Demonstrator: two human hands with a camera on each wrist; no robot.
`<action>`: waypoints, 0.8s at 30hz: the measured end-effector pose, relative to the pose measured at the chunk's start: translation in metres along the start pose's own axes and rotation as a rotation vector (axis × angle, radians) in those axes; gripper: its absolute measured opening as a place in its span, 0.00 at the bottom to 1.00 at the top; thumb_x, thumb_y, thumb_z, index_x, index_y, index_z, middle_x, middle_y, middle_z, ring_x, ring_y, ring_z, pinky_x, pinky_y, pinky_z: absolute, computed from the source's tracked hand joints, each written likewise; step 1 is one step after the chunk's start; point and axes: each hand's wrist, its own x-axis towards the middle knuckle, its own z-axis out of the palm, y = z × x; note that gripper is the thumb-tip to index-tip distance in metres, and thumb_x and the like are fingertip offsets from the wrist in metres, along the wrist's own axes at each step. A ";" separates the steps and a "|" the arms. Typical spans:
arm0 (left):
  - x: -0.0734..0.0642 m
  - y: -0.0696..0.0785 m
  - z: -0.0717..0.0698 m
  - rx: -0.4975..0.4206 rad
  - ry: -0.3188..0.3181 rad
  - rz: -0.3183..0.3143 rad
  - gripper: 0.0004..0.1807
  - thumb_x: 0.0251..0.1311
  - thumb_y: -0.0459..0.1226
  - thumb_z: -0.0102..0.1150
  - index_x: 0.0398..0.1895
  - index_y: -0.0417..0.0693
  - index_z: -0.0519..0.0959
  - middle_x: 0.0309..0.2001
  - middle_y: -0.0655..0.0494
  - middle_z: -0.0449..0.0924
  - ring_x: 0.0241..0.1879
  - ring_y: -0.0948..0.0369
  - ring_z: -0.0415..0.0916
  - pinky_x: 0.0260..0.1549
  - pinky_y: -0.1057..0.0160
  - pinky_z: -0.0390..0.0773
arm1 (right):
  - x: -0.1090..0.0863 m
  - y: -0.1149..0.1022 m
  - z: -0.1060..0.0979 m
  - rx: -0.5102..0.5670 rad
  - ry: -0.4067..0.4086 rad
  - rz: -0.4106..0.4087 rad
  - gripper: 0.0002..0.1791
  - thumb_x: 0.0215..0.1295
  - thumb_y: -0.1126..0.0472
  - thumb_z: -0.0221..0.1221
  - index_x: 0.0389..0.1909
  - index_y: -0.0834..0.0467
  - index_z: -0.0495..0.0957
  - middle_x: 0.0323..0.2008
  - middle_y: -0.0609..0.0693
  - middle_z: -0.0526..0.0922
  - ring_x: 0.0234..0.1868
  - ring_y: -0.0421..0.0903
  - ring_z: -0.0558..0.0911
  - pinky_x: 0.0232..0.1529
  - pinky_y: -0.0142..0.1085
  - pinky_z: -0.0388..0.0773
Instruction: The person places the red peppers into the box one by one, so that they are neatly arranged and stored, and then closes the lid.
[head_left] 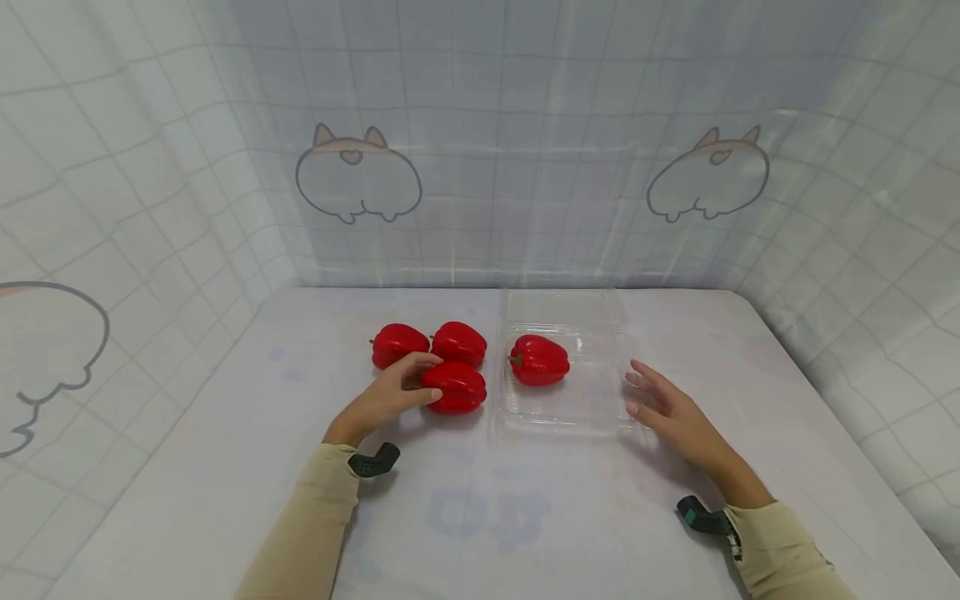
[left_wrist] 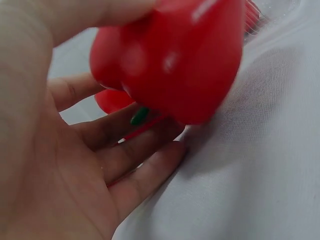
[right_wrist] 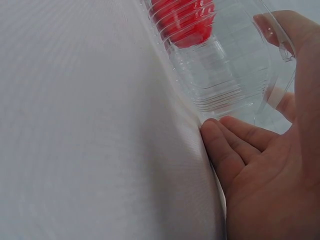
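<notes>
A glossy red bell pepper (head_left: 454, 388) lies on the table, the nearest of three left of the clear plastic container. My left hand (head_left: 390, 392) holds it from its left end, thumb on the near side and fingers on the far side. In the left wrist view the thumb lies on the pepper (left_wrist: 175, 60), and a green stem shows near the fingers. The open clear plastic container (head_left: 592, 400) has one red bell pepper (head_left: 540, 361) in its left part. Beside the container's right edge, my right hand (head_left: 671, 417) has its fingers loosely extended, holding nothing.
Two more red bell peppers, one at the left (head_left: 399, 344) and one at the right (head_left: 459, 343), lie just behind the held one. The container's lid (head_left: 558, 308) lies back toward the far table edge. White gridded curtains (head_left: 525, 167) surround the table.
</notes>
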 end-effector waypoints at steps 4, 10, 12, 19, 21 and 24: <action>-0.001 0.000 0.000 -0.029 0.014 -0.011 0.34 0.58 0.49 0.70 0.67 0.56 0.68 0.66 0.51 0.68 0.66 0.46 0.65 0.54 0.49 0.79 | 0.000 0.001 0.001 0.012 -0.005 0.001 0.41 0.72 0.53 0.60 0.79 0.55 0.51 0.70 0.62 0.68 0.69 0.60 0.69 0.55 0.19 0.65; -0.001 0.004 0.003 -0.086 0.044 -0.044 0.37 0.54 0.50 0.73 0.66 0.60 0.68 0.67 0.50 0.67 0.67 0.45 0.62 0.50 0.49 0.81 | 0.000 0.001 0.000 -0.004 -0.001 0.008 0.40 0.72 0.53 0.60 0.79 0.53 0.52 0.70 0.61 0.68 0.69 0.60 0.69 0.54 0.18 0.63; 0.000 0.005 0.003 -0.107 0.045 -0.042 0.37 0.54 0.49 0.73 0.67 0.59 0.67 0.67 0.49 0.67 0.67 0.45 0.62 0.50 0.49 0.81 | -0.001 0.001 0.001 -0.005 -0.001 0.007 0.40 0.72 0.54 0.60 0.79 0.54 0.52 0.70 0.62 0.68 0.69 0.60 0.69 0.54 0.18 0.63; -0.002 0.009 0.004 -0.179 0.076 -0.038 0.38 0.54 0.48 0.73 0.67 0.62 0.66 0.66 0.52 0.66 0.66 0.47 0.63 0.50 0.50 0.81 | -0.001 0.003 0.001 -0.008 -0.005 0.004 0.40 0.72 0.54 0.60 0.79 0.54 0.51 0.70 0.62 0.67 0.69 0.60 0.69 0.54 0.18 0.63; -0.002 0.010 0.005 -0.220 0.077 -0.027 0.38 0.55 0.47 0.73 0.68 0.63 0.66 0.67 0.53 0.65 0.66 0.48 0.62 0.51 0.50 0.81 | 0.000 0.003 0.001 -0.010 -0.004 0.004 0.40 0.73 0.54 0.60 0.79 0.54 0.51 0.71 0.61 0.67 0.69 0.60 0.69 0.54 0.18 0.63; 0.000 0.011 0.007 -0.330 0.049 0.001 0.37 0.57 0.45 0.71 0.69 0.60 0.65 0.68 0.52 0.64 0.67 0.48 0.62 0.53 0.51 0.79 | 0.001 0.003 0.000 -0.007 -0.005 0.004 0.40 0.73 0.53 0.60 0.79 0.54 0.51 0.71 0.61 0.67 0.69 0.60 0.69 0.55 0.18 0.63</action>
